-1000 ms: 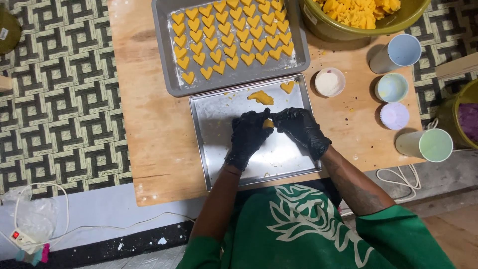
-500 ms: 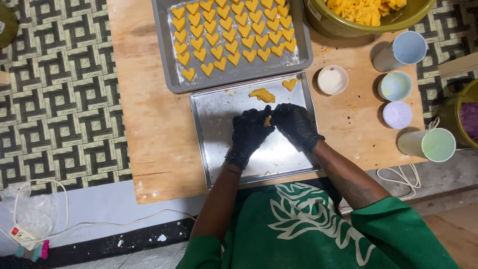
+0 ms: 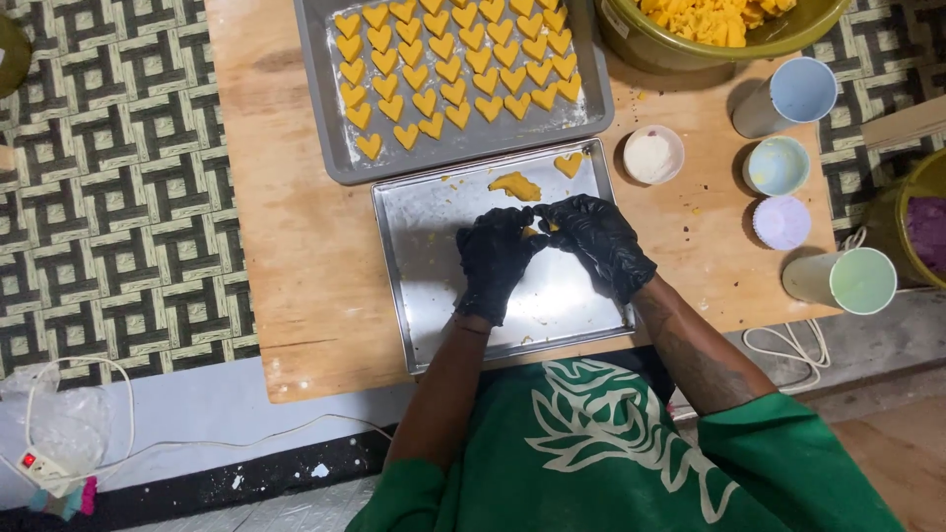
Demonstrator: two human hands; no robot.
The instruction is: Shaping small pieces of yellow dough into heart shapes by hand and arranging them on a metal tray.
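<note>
Both hands wear black gloves and meet over a small silver tray point(image 3: 434, 305) on a wooden board. My left hand point(image 3: 496, 258) and my right hand point(image 3: 597, 239) pinch a small piece of orange dough point(image 3: 533, 232) between their fingertips. On the same tray lie a loose lump of orange dough point(image 3: 516, 185) and one finished heart shape point(image 3: 569, 164) near the far edge. Beyond it a larger grey tray point(image 3: 330, 118) carries several rows of orange heart shapes point(image 3: 448, 69).
A green bowl point(image 3: 641, 44) of orange dough stands at the top right. To the right are a small cup of white powder point(image 3: 652, 155), several pastel cups point(image 3: 778, 166) and a tall cup point(image 3: 843, 280). A patterned mat point(image 3: 108, 177) lies left, a white cable point(image 3: 177, 438) below.
My hands stay together over the small tray and keep working the small dough piece, with only slight finger shifts. The view has drifted a little.
</note>
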